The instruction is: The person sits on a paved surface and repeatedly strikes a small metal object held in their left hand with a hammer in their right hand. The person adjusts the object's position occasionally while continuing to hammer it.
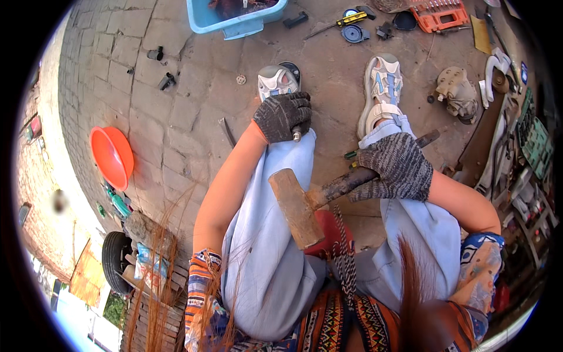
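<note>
My right hand (396, 168), in a dark grey knit glove, is wrapped round the handle of a heavy hammer (297, 209). Its rusty block head hangs over the gap between my knees, close to my left thigh. The handle's other end sticks out past my right hand. My left hand (281, 116), gloved the same way, is closed near my left knee on a small metal piece (297, 135). Only its shiny, rounded end shows below the fingers, so its kind is unclear. Between my legs, under the hammer, sits something red (329, 234), partly hidden.
A blue tub (236, 27) stands ahead, with a yellow-handled screwdriver (350, 18) and an orange tool case (438, 14) to its right. A worn metal housing (457, 94) lies beyond my right foot. An orange bowl (111, 157) and a tyre (116, 262) are at left; a green case (536, 146) is far right.
</note>
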Tool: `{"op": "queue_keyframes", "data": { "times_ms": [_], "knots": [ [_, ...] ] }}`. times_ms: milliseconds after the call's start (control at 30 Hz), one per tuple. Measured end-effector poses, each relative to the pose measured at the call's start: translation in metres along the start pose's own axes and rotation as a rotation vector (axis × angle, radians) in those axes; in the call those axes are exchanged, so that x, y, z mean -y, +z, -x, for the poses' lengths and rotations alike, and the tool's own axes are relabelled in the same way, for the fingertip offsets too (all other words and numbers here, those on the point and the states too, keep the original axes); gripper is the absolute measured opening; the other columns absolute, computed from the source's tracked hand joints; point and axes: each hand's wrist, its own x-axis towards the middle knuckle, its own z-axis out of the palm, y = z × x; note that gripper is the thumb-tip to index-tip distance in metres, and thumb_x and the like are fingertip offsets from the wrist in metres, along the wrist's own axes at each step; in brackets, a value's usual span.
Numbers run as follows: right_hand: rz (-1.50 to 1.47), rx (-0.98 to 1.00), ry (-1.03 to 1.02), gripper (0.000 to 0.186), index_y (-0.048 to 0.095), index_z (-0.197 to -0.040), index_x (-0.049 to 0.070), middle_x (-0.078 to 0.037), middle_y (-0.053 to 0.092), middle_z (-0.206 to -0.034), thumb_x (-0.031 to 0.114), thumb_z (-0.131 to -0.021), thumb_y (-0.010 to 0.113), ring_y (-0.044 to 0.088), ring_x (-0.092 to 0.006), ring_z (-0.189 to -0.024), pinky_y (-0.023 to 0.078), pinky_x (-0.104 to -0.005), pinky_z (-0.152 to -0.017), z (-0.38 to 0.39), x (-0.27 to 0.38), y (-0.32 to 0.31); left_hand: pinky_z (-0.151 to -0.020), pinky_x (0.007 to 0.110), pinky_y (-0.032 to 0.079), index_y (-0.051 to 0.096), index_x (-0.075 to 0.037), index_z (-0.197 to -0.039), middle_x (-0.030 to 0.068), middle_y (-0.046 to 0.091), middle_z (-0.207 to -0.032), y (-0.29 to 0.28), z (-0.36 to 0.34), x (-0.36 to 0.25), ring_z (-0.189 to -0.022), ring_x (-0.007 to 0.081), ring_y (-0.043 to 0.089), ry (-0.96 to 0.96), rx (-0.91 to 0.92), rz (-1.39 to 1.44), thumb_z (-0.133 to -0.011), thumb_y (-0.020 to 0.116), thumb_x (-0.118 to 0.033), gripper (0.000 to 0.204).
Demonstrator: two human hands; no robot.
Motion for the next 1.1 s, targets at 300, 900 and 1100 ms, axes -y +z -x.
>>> {"op": "queue_keyframes", "data": {
  "times_ms": [300,900,1100],
  "knots": [
    [-0.151,-0.123,-0.075,0.057,0.064,-0.079,0.009,-0.01,0.059,-0.064,0.066,-0.071,0.067,0.061,-0.029,-0.059,0.046,-0.0389,-0.054,0.001,0.004,-0.014,-0.083,0.041,0.049,0.061,-0.01,-0.084,0.0105,0.06,-0.093,-0.007,-0.002,0.001,-0.099,0.0306,0.058,-0.052,-0.014,0.095,-0.066,0.061,-0.026,0.024],
    [0.002,0.131,0.053,0.066,0.064,-0.084,0.008,-0.013,0.064,-0.07,0.072,-0.08,0.051,0.065,-0.0312,-0.067,0.05,-0.0416,-0.058,-0.016,0.014,-0.007,-0.086,0.04,0.05,0.064,-0.007,-0.095,0.0132,0.064,-0.104,-0.03,-0.002,0.018,-0.102,0.032,0.061,-0.128,0.095,0.241,-0.07,0.069,-0.016,0.027],
    [0.058,0.284,0.264,0.061,0.064,-0.084,0.009,-0.011,0.063,-0.07,0.069,-0.077,0.057,0.064,-0.029,-0.065,0.048,-0.0406,-0.056,-0.032,0.002,0.001,-0.087,0.039,0.05,0.064,-0.007,-0.094,0.0122,0.064,-0.105,-0.034,-0.004,0.024,-0.101,0.032,0.062,-0.112,0.027,0.233,-0.071,0.068,-0.013,0.024]
  ]
}}
